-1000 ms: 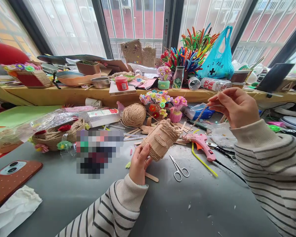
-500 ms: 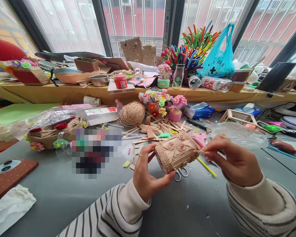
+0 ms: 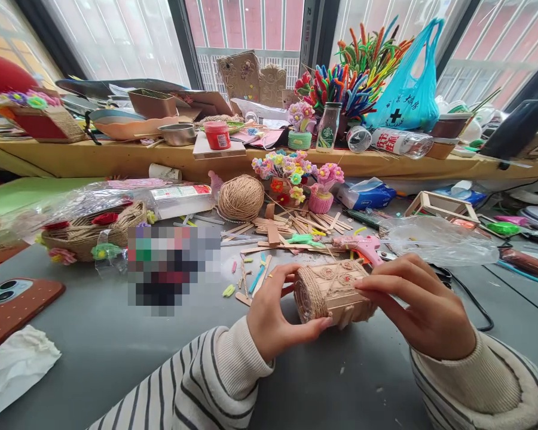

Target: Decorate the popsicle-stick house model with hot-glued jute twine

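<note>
My left hand (image 3: 273,313) is closed around the near end of a small cylindrical holder (image 3: 336,292) of flat wooden sticks. Twine is wound round its rim, and coiled twine rosettes with red centres decorate its side. It lies tilted on its side, with the wound end toward my left palm. My right hand (image 3: 419,304) has its thumb and fingers pinched together against the holder's decorated side, near the right end. Whatever is between those fingertips is hidden. Just behind the holder lies a pink glue gun (image 3: 363,246).
A ball of twine (image 3: 241,198), loose craft sticks (image 3: 291,227) and pipe-cleaner flowers (image 3: 325,185) stand behind my hands. Left are a twine basket (image 3: 94,233), a phone (image 3: 13,298) and crumpled tissue (image 3: 20,364). A clear plastic bag (image 3: 439,242) lies at right; a crowded shelf (image 3: 138,160) runs behind.
My right hand has moved from a twine strand at the holder's right end onto its decorated side. The holder has lowered and turned slightly, and covers the scissors seen earlier.
</note>
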`<state>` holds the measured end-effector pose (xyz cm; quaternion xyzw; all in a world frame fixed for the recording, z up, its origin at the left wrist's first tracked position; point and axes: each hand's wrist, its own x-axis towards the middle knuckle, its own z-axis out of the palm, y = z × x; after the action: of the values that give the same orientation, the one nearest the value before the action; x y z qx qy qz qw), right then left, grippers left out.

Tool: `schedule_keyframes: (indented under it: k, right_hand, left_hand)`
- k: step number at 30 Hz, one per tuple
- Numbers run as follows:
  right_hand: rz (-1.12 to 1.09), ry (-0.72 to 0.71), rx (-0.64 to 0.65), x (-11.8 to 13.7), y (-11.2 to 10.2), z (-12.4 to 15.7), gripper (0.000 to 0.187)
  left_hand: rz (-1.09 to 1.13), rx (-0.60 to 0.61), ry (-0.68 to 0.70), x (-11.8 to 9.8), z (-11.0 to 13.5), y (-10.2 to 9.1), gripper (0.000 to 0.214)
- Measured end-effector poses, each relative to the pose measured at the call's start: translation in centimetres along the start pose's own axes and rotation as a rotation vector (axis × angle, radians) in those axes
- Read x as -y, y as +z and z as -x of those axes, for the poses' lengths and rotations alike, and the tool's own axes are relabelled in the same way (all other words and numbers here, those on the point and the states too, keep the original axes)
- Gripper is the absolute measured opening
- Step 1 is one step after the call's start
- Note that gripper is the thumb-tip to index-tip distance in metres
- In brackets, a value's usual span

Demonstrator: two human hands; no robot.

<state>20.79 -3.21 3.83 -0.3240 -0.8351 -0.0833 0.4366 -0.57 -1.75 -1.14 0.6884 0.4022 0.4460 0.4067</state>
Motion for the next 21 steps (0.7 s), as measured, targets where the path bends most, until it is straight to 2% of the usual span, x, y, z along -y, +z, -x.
schedule_keyframes:
  k: [11,21]
  right_hand:
    - [0.026,0.022,0.005,-0.2,0.4,0.5,0.015]
    - [0.012,0.046,-0.003,0.0,1.1,0.5,0.014]
  left_hand:
    - [0.025,0.015,-0.105,0.4,-0.1,0.3,0.061]
    - [0.035,0.004,-0.096,0.5,-0.1,0.4,0.063]
